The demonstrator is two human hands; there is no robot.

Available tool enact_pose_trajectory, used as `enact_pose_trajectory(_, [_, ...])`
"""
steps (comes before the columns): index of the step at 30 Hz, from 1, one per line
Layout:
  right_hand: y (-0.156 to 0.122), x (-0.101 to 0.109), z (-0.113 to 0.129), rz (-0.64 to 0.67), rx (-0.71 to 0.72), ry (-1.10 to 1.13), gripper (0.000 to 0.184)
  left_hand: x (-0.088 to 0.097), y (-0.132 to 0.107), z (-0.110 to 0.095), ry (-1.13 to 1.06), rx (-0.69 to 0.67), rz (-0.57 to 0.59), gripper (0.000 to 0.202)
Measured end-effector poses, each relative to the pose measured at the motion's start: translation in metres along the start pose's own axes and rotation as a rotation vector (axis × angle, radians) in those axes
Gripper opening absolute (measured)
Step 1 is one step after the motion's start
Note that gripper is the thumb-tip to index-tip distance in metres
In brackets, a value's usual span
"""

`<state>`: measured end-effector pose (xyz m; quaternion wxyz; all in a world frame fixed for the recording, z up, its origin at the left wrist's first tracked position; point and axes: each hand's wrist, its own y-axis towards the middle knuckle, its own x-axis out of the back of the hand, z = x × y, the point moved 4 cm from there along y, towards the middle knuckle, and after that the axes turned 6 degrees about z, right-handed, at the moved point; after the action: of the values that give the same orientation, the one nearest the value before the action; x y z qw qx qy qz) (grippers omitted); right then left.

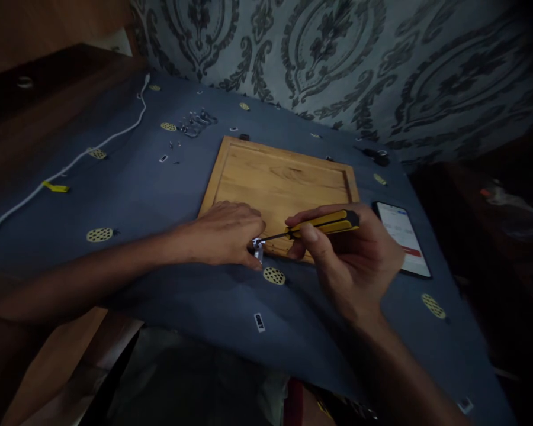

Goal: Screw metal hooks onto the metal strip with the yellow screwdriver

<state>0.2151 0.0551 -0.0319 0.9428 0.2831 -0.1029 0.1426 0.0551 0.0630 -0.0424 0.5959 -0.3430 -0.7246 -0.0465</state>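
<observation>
A framed wooden panel (279,183), like a small cabinet door, lies flat on the cloth-covered table. My left hand (231,234) rests on its near left edge, thumb and fingers closed around a small shiny metal hinge (258,251). My right hand (350,254) grips a yellow-and-black screwdriver (326,223), tilted low over the panel. The thin shaft points left, and its tip meets the hinge beside my left fingers. Any screw under the tip is too small to make out.
Several metal fittings (198,122) and loose screws (175,145) lie at the back left. A white cable (115,137) with a yellow tag (56,187) crosses the left side. A phone (402,236) lies right of my right hand; a dark object (376,155) sits behind it. Patterned wall (337,59) bounds the back.
</observation>
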Motion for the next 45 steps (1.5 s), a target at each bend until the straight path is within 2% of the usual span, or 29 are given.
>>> enact_pose_trajectory(5, [0.0004, 0.0018, 0.0009, 0.063, -0.004, 0.008, 0.023, -0.0019, 0.0012, 0.0008, -0.007, 0.005, -0.006, 0.038])
enact_pose_trajectory(16, [0.0021, 0.0016, 0.0019, 0.013, -0.020, 0.058, 0.007, -0.0018, 0.0006, 0.0011, -0.019, 0.003, -0.013, 0.039])
enact_pose_trajectory(27, [0.0021, 0.0029, 0.0031, 0.031, -0.065, 0.017, 0.019, -0.0015, 0.0001, 0.0009, -0.019, -0.004, -0.002, 0.037])
enact_pose_trajectory(35, [0.0012, 0.0021, 0.0031, -0.045, -0.010, 0.012, 0.014, 0.0001, 0.0005, 0.0006, -0.006, -0.010, 0.001, 0.039])
enact_pose_trajectory(41, [0.0001, 0.0084, 0.0056, -0.195, 0.026, 0.021, 0.015, -0.0007, -0.0003, 0.0011, -0.008, -0.018, 0.009, 0.036])
enact_pose_trajectory(45, [0.0013, 0.0089, 0.0032, -0.185, -0.007, -0.026, 0.015, -0.0024, 0.0004, 0.0024, -0.021, -0.029, -0.009, 0.037])
